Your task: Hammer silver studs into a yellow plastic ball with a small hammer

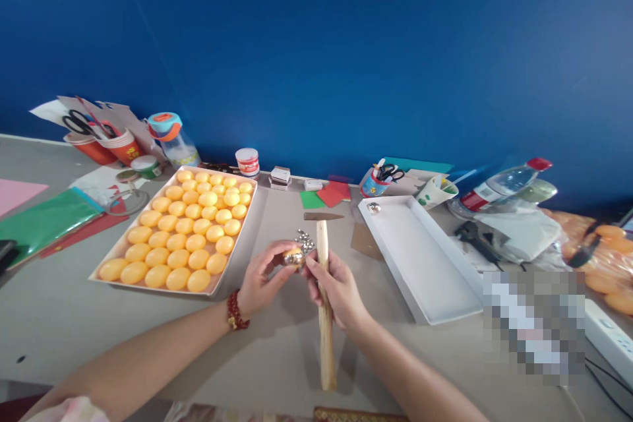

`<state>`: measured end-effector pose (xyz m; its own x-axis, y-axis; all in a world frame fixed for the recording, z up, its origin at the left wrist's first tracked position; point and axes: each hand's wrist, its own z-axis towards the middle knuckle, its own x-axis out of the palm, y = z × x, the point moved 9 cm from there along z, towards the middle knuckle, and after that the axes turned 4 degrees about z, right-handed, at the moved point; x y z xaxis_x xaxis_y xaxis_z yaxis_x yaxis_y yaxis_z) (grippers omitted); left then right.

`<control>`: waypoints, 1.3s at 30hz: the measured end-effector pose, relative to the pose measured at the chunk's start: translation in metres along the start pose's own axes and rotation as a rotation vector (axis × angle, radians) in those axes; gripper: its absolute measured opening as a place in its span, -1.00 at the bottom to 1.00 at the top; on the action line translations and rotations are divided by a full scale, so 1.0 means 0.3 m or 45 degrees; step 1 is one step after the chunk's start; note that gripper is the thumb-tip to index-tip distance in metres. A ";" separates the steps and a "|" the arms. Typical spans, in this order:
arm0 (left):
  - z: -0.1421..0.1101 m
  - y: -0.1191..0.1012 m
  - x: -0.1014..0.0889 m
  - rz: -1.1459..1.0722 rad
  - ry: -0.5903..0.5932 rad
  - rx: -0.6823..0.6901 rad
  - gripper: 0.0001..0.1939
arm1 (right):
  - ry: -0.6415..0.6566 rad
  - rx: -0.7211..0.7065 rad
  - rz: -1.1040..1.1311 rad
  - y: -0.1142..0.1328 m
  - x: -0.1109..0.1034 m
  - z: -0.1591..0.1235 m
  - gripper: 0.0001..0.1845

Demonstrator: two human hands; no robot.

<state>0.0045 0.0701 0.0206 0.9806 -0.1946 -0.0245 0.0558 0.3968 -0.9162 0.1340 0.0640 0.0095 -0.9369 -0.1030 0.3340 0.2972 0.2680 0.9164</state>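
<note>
My left hand [267,275] grips an orange ball [293,257] whose near side is covered with shiny silver studs that look like thumbtacks. Held upright in my right hand [341,290] is a hammer [322,244] with a pale wooden handle and a dark metal head. Its thumb and index fingertips are close together beside the ball; whether they pinch a stud is too small to tell. Just behind the ball lies a small heap of silver studs [305,239] on the grey table. To the left, a shallow box [215,283] holds rows of plain orange balls [182,241].
On the right lies a long white tray [430,277] with one silver-studded ball [374,208] in its far corner. Behind stand a pen cup [374,183], a paper cup [436,191] and a tilted plastic bottle [509,188]. A power strip [610,333] sits far right.
</note>
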 end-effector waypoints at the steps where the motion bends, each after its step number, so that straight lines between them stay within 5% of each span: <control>1: 0.001 0.001 -0.004 -0.030 -0.005 -0.013 -0.68 | -0.005 -0.032 -0.073 0.015 -0.009 -0.001 -0.70; 5: 0.009 0.007 -0.021 -0.130 -0.039 -0.069 -0.70 | -0.004 -0.209 -0.586 0.122 -0.048 -0.021 -0.67; 9: 0.020 0.019 -0.038 -0.181 -0.090 -0.116 -0.69 | 0.028 -0.568 -1.333 0.263 -0.029 -0.079 -0.74; 12: 0.026 0.031 -0.045 -0.197 -0.119 -0.158 -0.66 | 0.093 -0.628 -1.558 0.268 -0.012 -0.095 -0.75; 30: 0.038 0.066 -0.048 -0.168 -0.130 -0.233 -0.65 | 0.103 -0.716 -1.712 0.177 -0.019 -0.098 -0.71; 39: 0.042 0.061 -0.044 -0.179 -0.129 -0.229 -0.65 | 0.062 -0.738 -1.693 0.193 -0.021 -0.105 -0.70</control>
<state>-0.0049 0.0912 0.0091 0.9799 -0.1423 0.1399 0.1674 0.2044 -0.9645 0.1630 0.0501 0.0675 -0.5701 0.0033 -0.8216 -0.7277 -0.4662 0.5031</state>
